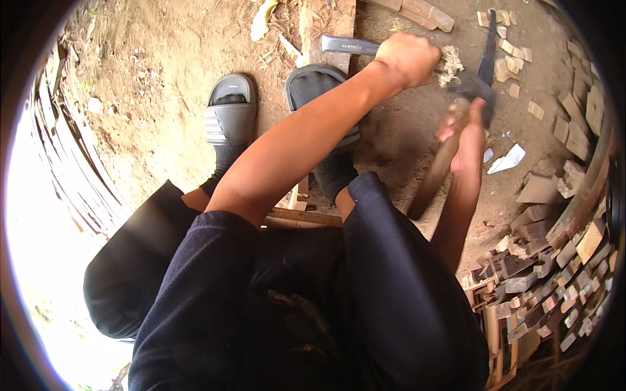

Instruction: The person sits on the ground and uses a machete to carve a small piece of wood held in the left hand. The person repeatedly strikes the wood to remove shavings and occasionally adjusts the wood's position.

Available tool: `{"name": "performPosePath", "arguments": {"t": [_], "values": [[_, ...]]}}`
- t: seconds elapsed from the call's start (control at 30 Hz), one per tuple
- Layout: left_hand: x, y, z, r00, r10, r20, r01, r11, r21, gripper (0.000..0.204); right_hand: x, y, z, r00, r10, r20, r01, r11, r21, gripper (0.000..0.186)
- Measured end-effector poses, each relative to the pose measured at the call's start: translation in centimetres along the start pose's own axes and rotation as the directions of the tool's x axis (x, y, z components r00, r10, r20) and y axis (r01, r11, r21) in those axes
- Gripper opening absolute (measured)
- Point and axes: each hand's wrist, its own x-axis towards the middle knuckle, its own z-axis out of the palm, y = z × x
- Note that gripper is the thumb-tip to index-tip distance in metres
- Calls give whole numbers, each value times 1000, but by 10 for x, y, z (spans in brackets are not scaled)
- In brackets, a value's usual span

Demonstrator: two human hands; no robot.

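Note:
My left hand (pixel 409 60) is closed in a fist around a chisel. The chisel's flat grey metal blade (pixel 349 45) points left over a wooden board (pixel 339 19), and a pale, frayed end (pixel 450 65) sticks out on the fist's other side. My right hand (pixel 468 137) grips a hammer by its thick brown wooden handle (pixel 435 173), which slants down toward my knee. The hammer's dark head (pixel 471 86) is smeared by motion, so its exact shape is unclear. It lies close to the chisel's frayed end. Beyond it rests a dark, toothed saw blade (pixel 489 49).
My sandalled feet (pixel 231 114) stand on bare dirt beside the board. Small wood offcuts (pixel 512 62) are scattered at the upper right. Stacked wood pieces (pixel 554 287) fill the right side. A white scrap (pixel 507 158) lies near my right hand, and long strips (pixel 72 150) lie far left.

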Motion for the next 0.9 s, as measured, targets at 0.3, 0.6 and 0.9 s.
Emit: {"name": "performPosePath", "arguments": {"t": [0.3,0.6,0.9], "values": [[-3,-1,3,999,-24,22,23,998,64,16,4,4,-8,996,41,82,-48,996,80,52],[-4,-5,10,1000,-6,28,4,998,68,18,2,2,-11,995,59,81,-62,998,26,52],[-9,-8,12,999,14,29,-16,998,64,18,5,9,-13,973,147,179,-146,989,-18,51]]}}
